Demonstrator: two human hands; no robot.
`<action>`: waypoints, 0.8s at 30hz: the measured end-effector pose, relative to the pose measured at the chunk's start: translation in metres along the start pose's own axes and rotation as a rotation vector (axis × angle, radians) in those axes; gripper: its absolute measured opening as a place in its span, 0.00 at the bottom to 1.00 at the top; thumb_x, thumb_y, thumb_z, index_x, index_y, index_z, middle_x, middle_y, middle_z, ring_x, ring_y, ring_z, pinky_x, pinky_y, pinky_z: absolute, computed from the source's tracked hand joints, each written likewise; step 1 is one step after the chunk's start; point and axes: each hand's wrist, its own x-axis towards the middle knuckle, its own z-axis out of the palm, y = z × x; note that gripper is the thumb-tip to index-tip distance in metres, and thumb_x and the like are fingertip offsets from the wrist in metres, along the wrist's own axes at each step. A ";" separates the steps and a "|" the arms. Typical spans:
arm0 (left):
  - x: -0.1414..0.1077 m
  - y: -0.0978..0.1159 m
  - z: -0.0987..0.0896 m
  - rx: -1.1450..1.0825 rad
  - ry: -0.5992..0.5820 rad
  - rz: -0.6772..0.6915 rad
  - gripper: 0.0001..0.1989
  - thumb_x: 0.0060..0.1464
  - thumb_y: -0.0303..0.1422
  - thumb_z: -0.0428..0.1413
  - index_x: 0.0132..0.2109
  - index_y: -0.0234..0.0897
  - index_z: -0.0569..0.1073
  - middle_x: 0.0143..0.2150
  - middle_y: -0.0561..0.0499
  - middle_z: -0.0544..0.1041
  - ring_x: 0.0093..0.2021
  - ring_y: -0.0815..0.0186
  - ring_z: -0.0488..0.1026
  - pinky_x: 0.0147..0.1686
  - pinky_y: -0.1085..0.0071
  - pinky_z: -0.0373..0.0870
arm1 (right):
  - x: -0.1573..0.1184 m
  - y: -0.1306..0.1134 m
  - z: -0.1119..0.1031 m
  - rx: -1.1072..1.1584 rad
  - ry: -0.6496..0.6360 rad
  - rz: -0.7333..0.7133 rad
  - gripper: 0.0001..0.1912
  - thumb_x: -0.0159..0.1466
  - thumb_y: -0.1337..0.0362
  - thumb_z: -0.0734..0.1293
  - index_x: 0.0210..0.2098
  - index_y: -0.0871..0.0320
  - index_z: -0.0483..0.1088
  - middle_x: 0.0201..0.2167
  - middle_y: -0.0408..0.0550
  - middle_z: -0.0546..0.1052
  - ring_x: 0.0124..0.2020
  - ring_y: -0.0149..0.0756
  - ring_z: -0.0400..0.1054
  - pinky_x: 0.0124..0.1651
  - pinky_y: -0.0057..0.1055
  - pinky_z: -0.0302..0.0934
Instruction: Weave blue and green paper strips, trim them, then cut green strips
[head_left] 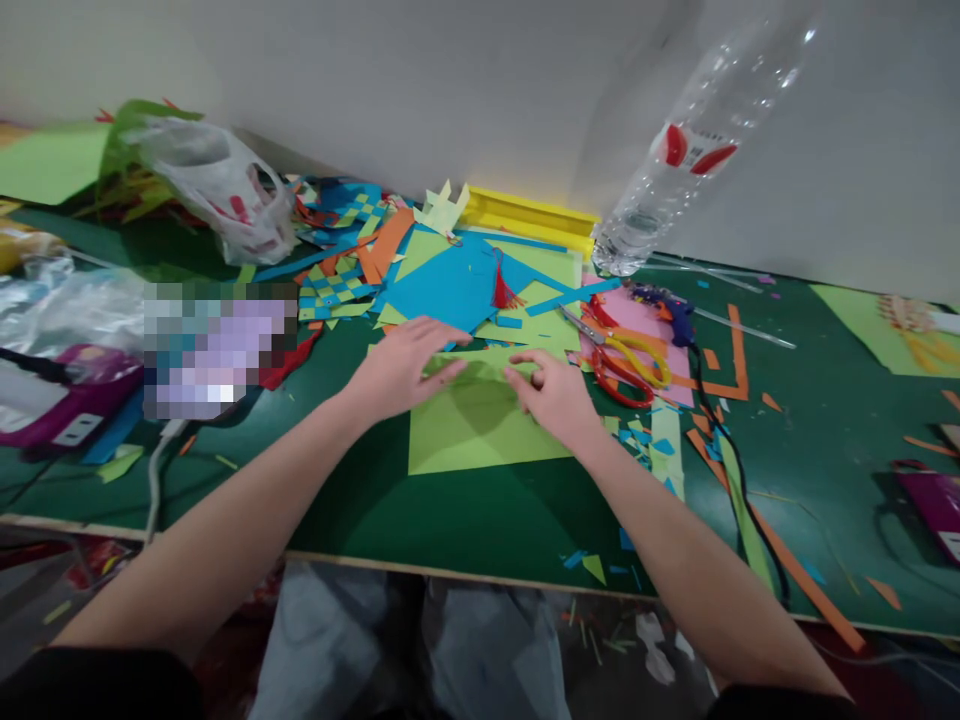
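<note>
A light green paper sheet (480, 430) lies on the dark green table in front of me, its far edge lifted or curled between my hands. My left hand (412, 368) is at the sheet's far left part, thumb and fingers apart. At the far right part is my right hand (551, 395), fingers curled with thumb and forefinger near the raised edge; whether they pinch it is not clear. Just beyond lie a blue sheet (450, 280) and a red tassel (504, 285). Scissors with red handles (622, 380) and scissors with yellow handles (645, 358) rest to the right.
A clear bottle (675, 170) stands at the back right, near a yellow tray (532, 220) and a blue glue gun (675, 315) with a black cord. A phone (225, 350) and plastic bag (217, 185) are left. Paper scraps (637, 440) lie right of the sheet.
</note>
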 end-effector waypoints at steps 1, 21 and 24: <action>0.000 0.002 0.004 0.021 -0.054 0.056 0.18 0.65 0.41 0.49 0.53 0.34 0.72 0.51 0.42 0.77 0.54 0.56 0.72 0.55 0.57 0.67 | 0.000 0.000 -0.001 -0.102 0.027 -0.034 0.19 0.66 0.51 0.61 0.47 0.59 0.71 0.16 0.40 0.71 0.19 0.35 0.67 0.26 0.32 0.57; -0.003 -0.002 0.003 0.181 -0.159 0.072 0.17 0.66 0.38 0.47 0.49 0.34 0.77 0.44 0.44 0.81 0.45 0.58 0.76 0.43 0.64 0.71 | -0.001 0.054 -0.093 -0.633 0.361 0.009 0.17 0.63 0.56 0.63 0.45 0.60 0.72 0.42 0.59 0.78 0.48 0.53 0.71 0.48 0.46 0.66; 0.000 0.005 0.014 0.136 -0.115 0.159 0.17 0.67 0.37 0.47 0.52 0.34 0.76 0.49 0.43 0.79 0.51 0.57 0.74 0.50 0.61 0.69 | 0.001 0.077 -0.089 -0.740 0.269 0.042 0.23 0.62 0.55 0.64 0.50 0.65 0.70 0.47 0.65 0.74 0.52 0.58 0.67 0.53 0.51 0.62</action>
